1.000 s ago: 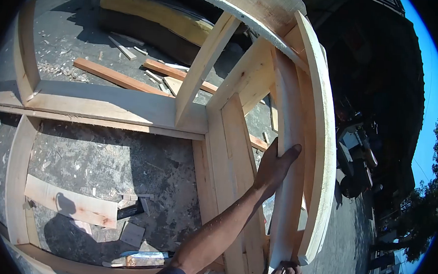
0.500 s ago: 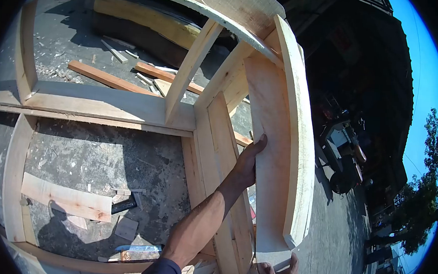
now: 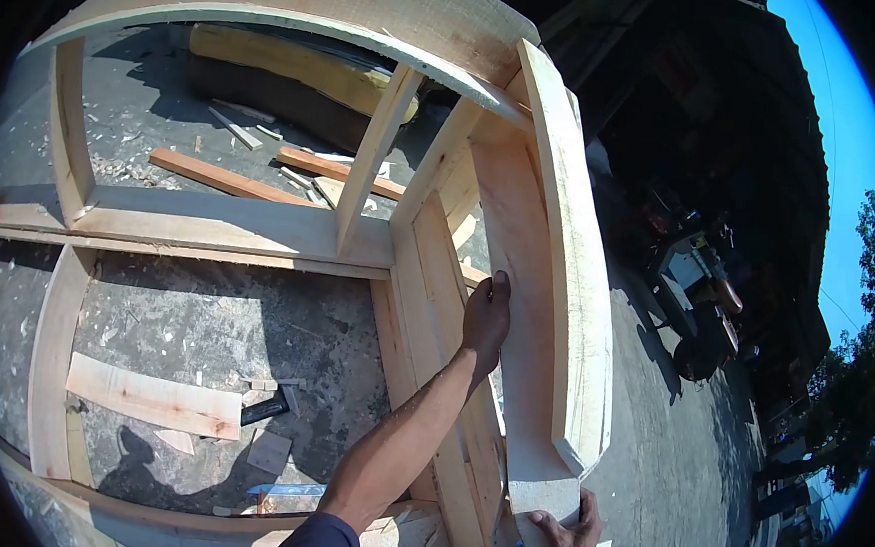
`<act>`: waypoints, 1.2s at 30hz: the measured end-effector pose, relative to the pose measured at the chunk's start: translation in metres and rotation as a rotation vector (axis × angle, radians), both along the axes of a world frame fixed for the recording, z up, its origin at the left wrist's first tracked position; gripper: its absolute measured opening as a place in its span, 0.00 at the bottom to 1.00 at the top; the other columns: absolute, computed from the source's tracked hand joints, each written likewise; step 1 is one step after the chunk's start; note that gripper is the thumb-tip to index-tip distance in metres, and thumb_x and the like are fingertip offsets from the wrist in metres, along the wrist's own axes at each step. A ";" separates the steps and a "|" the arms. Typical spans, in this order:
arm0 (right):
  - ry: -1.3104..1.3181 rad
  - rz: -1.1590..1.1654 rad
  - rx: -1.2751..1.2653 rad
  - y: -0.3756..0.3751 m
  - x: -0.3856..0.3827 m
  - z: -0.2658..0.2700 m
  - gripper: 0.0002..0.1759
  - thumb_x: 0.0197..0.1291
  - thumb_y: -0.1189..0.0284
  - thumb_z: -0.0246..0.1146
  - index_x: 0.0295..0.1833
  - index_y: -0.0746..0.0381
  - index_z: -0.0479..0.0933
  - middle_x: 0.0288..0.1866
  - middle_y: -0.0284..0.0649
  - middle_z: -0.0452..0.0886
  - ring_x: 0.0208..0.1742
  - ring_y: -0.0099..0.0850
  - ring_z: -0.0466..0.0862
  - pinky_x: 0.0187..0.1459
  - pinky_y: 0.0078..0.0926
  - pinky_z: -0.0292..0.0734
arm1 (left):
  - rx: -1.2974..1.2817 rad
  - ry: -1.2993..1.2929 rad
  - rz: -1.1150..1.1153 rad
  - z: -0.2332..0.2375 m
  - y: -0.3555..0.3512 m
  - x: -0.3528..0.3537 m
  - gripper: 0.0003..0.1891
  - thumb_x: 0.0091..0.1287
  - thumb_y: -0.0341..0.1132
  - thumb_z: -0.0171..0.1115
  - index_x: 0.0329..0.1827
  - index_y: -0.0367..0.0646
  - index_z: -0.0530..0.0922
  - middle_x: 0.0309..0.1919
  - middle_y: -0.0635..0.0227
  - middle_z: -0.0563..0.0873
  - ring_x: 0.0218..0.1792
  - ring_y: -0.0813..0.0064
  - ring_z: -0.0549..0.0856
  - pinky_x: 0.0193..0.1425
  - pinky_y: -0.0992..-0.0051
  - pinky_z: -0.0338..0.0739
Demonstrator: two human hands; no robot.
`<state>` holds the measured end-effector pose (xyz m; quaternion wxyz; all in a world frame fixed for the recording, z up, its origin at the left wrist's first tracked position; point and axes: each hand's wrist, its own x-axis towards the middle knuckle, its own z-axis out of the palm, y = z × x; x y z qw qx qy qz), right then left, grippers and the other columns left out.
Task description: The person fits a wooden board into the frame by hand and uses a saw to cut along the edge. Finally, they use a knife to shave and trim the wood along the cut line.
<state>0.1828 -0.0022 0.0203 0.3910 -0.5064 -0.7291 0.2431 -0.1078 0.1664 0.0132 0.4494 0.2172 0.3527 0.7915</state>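
Observation:
A pale wooden board (image 3: 529,379) stands on edge along the right side of a large wooden frame (image 3: 225,222). My left hand (image 3: 487,322) grips the board's inner edge about midway, thumb up; its other fingers are mostly hidden. My right hand (image 3: 569,544) holds the same board's near end, with the thumb on the face and fingers round the outer corner. A thick, slightly curved wooden rail (image 3: 580,272) runs beside the board on its right. Left of my left hand, a narrow slat (image 3: 449,274) lies along the frame's side.
On the concrete inside the frame lie a curved offcut (image 3: 154,397), a black-handled tool (image 3: 265,408) and a blue saw-like blade (image 3: 286,490). Reddish wood strips (image 3: 225,177) and a long yellow-topped object (image 3: 290,64) are beyond. A parked motorcycle (image 3: 700,330) stands right.
My view has shifted, so the board and rail appear farther left. Both hands keep hold of the board; my right hand now shows more fully at its near end.

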 end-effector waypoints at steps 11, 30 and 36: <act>-0.005 0.044 -0.131 -0.001 0.013 0.005 0.31 0.49 0.67 0.78 0.56 0.69 0.75 0.46 0.46 0.84 0.47 0.32 0.83 0.50 0.30 0.78 | 0.292 -0.176 -0.121 -0.009 -0.004 0.008 0.26 0.78 0.51 0.43 0.63 0.35 0.68 0.50 0.57 0.81 0.47 0.67 0.84 0.52 0.68 0.81; 0.041 0.229 -0.072 -0.010 0.016 -0.002 0.29 0.54 0.73 0.71 0.62 0.68 0.74 0.44 0.48 0.84 0.44 0.33 0.83 0.48 0.30 0.78 | 0.365 -0.223 0.043 -0.009 -0.045 -0.006 0.21 0.76 0.46 0.51 0.60 0.38 0.73 0.45 0.61 0.82 0.44 0.69 0.84 0.47 0.69 0.82; -0.256 0.246 0.238 -0.030 -0.020 0.011 0.30 0.54 0.70 0.71 0.62 0.66 0.73 0.38 0.48 0.78 0.36 0.41 0.80 0.39 0.34 0.76 | 0.416 -0.304 -0.086 -0.003 -0.027 -0.040 0.23 0.78 0.49 0.43 0.55 0.37 0.75 0.42 0.59 0.83 0.41 0.68 0.85 0.46 0.69 0.82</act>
